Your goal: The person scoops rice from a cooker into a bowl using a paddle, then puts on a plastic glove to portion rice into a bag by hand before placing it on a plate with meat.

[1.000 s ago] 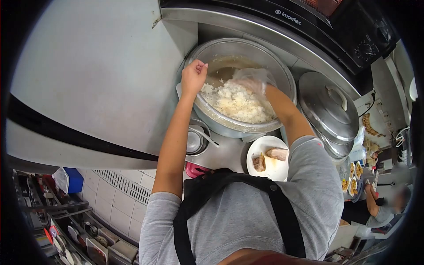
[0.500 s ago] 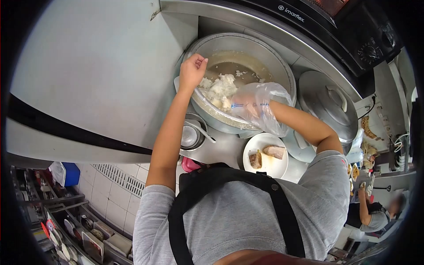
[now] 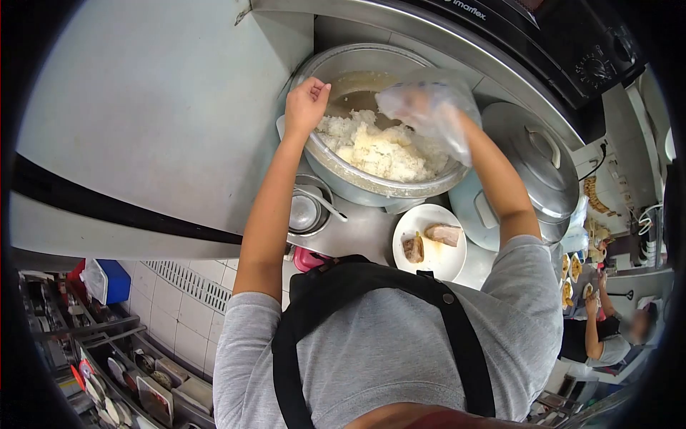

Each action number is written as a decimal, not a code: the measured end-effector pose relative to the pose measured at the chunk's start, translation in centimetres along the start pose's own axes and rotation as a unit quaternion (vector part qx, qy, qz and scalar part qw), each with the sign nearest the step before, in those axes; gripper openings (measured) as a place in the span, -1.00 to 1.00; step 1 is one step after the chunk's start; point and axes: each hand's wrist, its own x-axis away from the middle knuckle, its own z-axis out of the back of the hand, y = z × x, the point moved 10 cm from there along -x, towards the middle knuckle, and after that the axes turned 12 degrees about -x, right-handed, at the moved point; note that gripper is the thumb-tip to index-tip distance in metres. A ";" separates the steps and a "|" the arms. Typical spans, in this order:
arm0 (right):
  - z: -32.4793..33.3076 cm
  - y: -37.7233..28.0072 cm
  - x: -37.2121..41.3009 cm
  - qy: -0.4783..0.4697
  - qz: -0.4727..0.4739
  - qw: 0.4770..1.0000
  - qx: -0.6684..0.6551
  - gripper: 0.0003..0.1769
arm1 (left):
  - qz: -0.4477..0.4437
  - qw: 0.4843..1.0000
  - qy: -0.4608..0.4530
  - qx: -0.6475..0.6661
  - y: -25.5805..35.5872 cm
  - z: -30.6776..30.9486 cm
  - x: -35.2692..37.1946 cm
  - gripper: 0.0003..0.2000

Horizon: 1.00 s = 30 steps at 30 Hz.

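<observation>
My left hand [image 3: 307, 102] rests at the left rim of a large metal pot [image 3: 343, 180], its fingers curled. White rice [image 3: 386, 152] is heaped along the near side of the pot, and part of the brown-stained bottom shows behind it. Over the right part of the pot is my right hand [image 3: 414, 104], inside a clear plastic bag [image 3: 446, 118]. The bag and fingers are smeared by motion, so their pose is unclear. A white plate [image 3: 407, 270] with two pieces of meat [image 3: 443, 234] stands on the metal counter in front of the pot.
A lidded metal pot [image 3: 529, 157] stands right of the rice pot. A small metal pot [image 3: 306, 212] with a utensil sits at the front left. A black oven [image 3: 572, 64] is at the upper right. At the far right a co-worker [image 3: 600, 336] stands near plates of food [image 3: 568, 279].
My right hand in the bag has moved up and away from the near side of the pot, uncovering more rice. My left hand has stayed at the rim.
</observation>
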 end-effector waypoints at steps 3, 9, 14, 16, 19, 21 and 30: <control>-5.4 1.1 -2.2 -0.077 -0.033 0.976 0.199 -0.59 | -0.002 1.000 0.002 0.006 0.0 0.1 0.1 -0.83; -8.3 -2.6 -2.2 -0.107 0.052 0.976 0.184 -0.67 | 0.000 1.000 0.005 -0.003 0.4 0.5 0.3 -0.83; -6.8 -3.3 -7.7 -0.116 0.099 0.969 0.196 -0.74 | 0.012 1.000 0.000 -0.012 0.5 0.5 0.2 -0.85; -8.4 -2.9 -11.0 -0.118 0.156 0.946 0.259 -0.76 | 0.012 1.000 0.004 -0.012 0.5 0.6 0.2 -0.86; -8.5 -6.2 -7.9 -0.056 -0.085 0.884 -0.456 -0.84 | 0.004 1.000 -0.004 -0.030 0.3 0.2 0.1 -0.85; -10.7 -6.7 -10.7 -0.051 -0.048 0.920 -0.386 -0.84 | -0.015 0.998 0.003 -0.053 0.4 0.1 0.1 -0.86; -12.5 -5.4 -12.8 -0.073 0.048 0.986 -0.140 -0.82 | -0.026 0.998 0.014 -0.049 0.9 0.6 -0.1 -0.89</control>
